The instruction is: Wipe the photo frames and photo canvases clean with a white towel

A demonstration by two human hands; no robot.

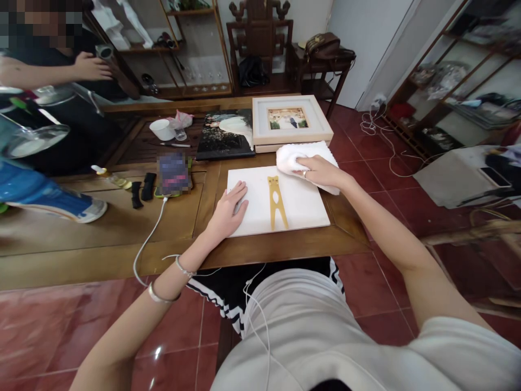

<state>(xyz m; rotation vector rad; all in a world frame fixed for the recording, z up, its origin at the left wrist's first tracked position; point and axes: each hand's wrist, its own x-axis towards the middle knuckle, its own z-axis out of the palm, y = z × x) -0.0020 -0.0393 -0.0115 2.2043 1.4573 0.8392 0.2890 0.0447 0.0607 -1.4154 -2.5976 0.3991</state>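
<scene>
A white board [252, 212] lies flat near the front edge of the wooden table. My left hand [230, 210] rests open on its left side, fingers stretched out. On the middle of the board is a flat yellow piece [277, 202] with a cat-like head, an oval hole and two legs. My right hand [319, 171] grips a bunched white towel [290, 156] over the board's far right corner. Part of the towel hangs past the right side. Neither hand touches the yellow piece.
Behind the board stand a framed photo [321, 127] and a dark photo panel [207, 138]. To the left are a charging phone [174, 172], a dropper bottle [112, 177], a white cup [161, 129] and a blue package [44, 190]. Another person's hand [93, 66] shows at upper left.
</scene>
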